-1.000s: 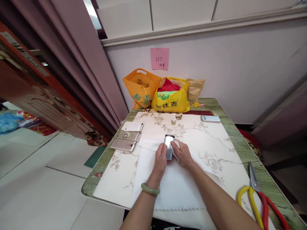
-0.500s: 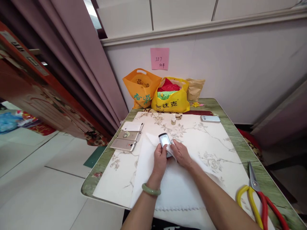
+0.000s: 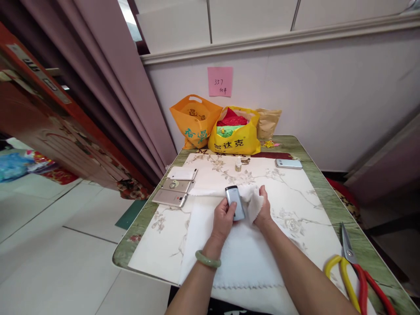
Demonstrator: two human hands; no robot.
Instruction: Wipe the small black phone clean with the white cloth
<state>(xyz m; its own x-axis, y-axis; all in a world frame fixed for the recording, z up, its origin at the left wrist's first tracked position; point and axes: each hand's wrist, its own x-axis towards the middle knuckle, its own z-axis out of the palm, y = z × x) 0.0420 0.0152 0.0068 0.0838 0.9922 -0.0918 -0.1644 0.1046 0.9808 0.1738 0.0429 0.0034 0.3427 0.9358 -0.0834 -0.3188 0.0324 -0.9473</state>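
Note:
A small silver-blue phone with a dark top edge (image 3: 234,203) is gripped in my left hand (image 3: 223,218), thumb on its face. To the right of it, my right hand (image 3: 264,210) holds a raised fold of white cloth (image 3: 252,203) with a scalloped edge. More of the white cloth lies flat beneath both hands, over a flower-patterned sheet (image 3: 157,249). A green bangle circles my left wrist.
Three phones (image 3: 173,186) lie at the left, another phone (image 3: 288,163) at the back right. A small bottle (image 3: 238,164) stands behind my hands. Orange bag (image 3: 193,122) and yellow bag (image 3: 234,142) are by the wall. Large scissors (image 3: 350,258) lie at the right.
My right hand has moved right, away from the phone, and lifted a fold of the cloth. The phone has shifted slightly right and down in my left hand.

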